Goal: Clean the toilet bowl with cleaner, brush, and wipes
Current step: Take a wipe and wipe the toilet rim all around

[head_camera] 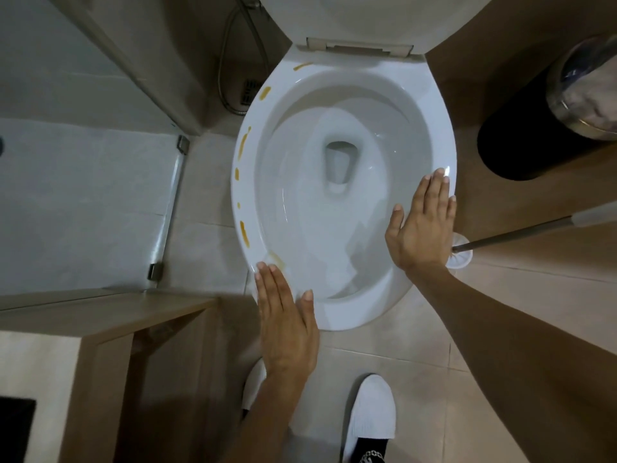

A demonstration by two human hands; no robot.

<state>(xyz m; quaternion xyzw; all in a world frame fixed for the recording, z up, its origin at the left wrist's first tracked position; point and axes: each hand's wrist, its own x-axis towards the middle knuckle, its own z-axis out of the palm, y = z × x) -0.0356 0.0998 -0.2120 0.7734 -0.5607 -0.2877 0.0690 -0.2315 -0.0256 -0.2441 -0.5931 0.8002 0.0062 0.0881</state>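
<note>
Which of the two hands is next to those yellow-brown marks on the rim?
The left hand; its fingertips reach the yellow-brown marks on the white toilet rim. The right hand lies over unmarked rim.

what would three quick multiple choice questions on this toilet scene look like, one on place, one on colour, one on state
1. Where is the toilet brush?
A. inside the bowl
B. on the floor at the right of the toilet
C. in the left hand

2. What colour are the marks on the bowl's rim?
A. blue
B. yellow-orange
C. black

3. How are the hands?
A. both flat and open, holding nothing
B. both gripping the brush
C. one squeezing a bottle

Answers:
1. B: the brush head sits on the tiles beside the right hand, its handle running off to the right.
2. B: yellow-orange dashes run along the rim's left side.
3. A: the left hand and the right hand both show straight fingers, at the rim, with nothing in them.
</note>
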